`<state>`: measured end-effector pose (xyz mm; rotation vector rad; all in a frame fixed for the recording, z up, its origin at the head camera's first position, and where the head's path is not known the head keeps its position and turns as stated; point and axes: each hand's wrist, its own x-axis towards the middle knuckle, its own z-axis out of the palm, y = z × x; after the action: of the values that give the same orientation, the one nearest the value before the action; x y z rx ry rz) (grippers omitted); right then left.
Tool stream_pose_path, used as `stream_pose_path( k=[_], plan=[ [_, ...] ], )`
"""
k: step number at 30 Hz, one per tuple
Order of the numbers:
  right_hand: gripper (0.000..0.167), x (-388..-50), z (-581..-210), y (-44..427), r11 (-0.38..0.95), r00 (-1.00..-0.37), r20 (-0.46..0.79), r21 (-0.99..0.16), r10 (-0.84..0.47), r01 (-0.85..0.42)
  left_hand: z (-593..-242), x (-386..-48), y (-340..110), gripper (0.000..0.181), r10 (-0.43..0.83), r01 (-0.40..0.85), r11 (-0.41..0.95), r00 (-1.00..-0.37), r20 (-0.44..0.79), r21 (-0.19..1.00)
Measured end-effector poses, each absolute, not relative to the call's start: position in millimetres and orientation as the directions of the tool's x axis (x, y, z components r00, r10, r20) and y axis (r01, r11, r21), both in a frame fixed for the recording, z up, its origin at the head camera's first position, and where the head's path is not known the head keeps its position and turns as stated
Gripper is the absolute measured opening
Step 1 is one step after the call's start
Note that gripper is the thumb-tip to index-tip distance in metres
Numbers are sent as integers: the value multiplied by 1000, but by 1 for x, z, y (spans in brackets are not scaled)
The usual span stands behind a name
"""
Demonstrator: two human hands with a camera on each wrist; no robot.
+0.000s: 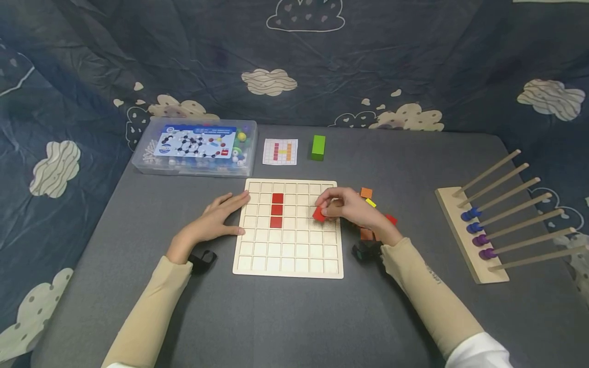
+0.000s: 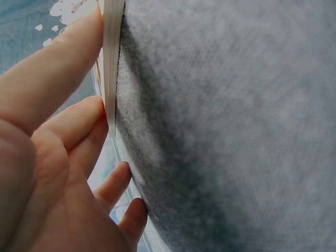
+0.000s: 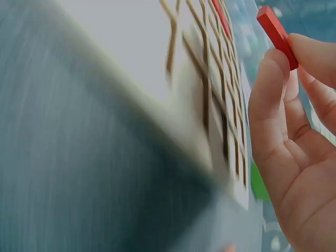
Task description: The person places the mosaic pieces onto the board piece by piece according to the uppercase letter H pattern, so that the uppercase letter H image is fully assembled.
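Three red tiles in a column on the board, centre of frame. Right hand, right of centre: pinching another red tile over board's right side. Left hand, left of centre: spread, touching board's left edge. Green block on counter, upper centre.

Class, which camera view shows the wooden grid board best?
The head view shows the grid board best: nearly all of it appears from above. The left wrist view shows little more than its edge; the right wrist view shows a slanted, partly blurred portion.
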<state>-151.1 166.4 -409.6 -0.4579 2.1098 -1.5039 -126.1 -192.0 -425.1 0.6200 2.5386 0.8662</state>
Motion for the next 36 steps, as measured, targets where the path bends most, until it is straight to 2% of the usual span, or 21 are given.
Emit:
stream_pose_path(
  k=[8,14,18,25,31,36],
  plan=[
    [24,-147,-410,114,312,-705,-165,-946,-690,-85,-425,-126,-191,87,518,279,713,-828,-215,644],
    [22,-143,-415,87,356,-667,-162,-920,-728,-165,-425,-127,-191,86,519,283,717,-827,-216,637],
    [21,-140,-415,76,413,-670,-159,-879,-725,-239,-426,-127,-192,86,525,287,711,-824,-213,641],
    [18,-133,-412,65,527,-696,-99,-731,-711,-434,-425,-127,-193,85,530,297,709,-823,-206,640],
    [19,-129,-413,61,566,-706,-54,-641,-707,-518,-425,-127,-192,85,530,298,708,-823,-204,640],
    [17,-127,-413,60,574,-707,-38,-617,-706,-539,-425,-127,-192,85,531,300,708,-823,-202,640]
  ],
)
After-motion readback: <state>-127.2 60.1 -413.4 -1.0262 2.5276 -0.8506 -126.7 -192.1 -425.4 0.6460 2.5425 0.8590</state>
